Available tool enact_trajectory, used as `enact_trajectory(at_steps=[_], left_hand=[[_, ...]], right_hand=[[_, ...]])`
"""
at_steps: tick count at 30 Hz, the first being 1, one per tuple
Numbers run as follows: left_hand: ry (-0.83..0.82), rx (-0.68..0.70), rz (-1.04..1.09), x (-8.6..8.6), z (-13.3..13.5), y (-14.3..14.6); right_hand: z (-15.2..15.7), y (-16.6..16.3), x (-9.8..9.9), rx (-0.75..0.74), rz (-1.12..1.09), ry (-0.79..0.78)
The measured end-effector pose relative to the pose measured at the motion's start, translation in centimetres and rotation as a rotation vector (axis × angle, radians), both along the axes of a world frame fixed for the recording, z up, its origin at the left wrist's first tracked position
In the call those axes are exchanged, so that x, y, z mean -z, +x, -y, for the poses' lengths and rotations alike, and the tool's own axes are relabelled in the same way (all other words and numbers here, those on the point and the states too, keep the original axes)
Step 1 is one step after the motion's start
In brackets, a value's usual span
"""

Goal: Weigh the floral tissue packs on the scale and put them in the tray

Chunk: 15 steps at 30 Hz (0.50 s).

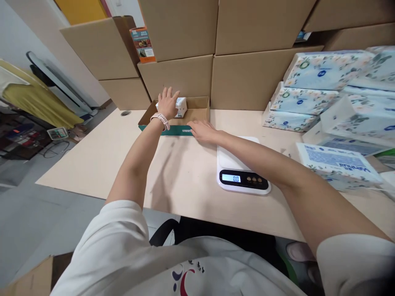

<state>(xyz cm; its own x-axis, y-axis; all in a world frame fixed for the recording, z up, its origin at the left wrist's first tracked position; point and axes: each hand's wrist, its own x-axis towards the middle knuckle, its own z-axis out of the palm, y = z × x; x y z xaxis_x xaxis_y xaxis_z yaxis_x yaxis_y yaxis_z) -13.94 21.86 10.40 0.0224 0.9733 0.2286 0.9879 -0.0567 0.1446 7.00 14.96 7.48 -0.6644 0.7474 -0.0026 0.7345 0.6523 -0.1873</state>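
A shallow open cardboard box (197, 113) with a green front edge lies at the back of the table. Inside it sits a small white packet (181, 106). My left hand (167, 102), with a pink watch on the wrist, reaches into the box and closes its fingers on that packet. My right hand (202, 130) lies flat on the box's green front edge, fingers stretched out and holding nothing. A white digital scale (240, 172) reading 0.0 stands under my right forearm with nothing on its platform.
Large cardboard boxes (247, 78) are stacked along the wall behind the table. Several flowered tissue packs (311, 70) are piled at the right. The table's left edge (58, 164) drops to the floor, where shelving and a small device stand.
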Motion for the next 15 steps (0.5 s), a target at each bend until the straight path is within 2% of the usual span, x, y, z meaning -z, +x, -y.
enact_trajectory(at_steps=[5, 11, 15], left_hand=[[-0.111, -0.026, -0.113, 0.3, -1.4, 0.9], [-0.208, 0.13, -0.257, 1.3, -2.7, 1.6], [-0.198, 0.035, -0.258, 1.5, -3.2, 0.8]], right_hand=[[0.3, 0.0, 0.4, -0.002, -0.018, 0.01], [0.6, 0.4, 0.9, -0.03, -0.046, 0.017], [0.4, 0.6, 1.2, -0.04, -0.054, 0.012]])
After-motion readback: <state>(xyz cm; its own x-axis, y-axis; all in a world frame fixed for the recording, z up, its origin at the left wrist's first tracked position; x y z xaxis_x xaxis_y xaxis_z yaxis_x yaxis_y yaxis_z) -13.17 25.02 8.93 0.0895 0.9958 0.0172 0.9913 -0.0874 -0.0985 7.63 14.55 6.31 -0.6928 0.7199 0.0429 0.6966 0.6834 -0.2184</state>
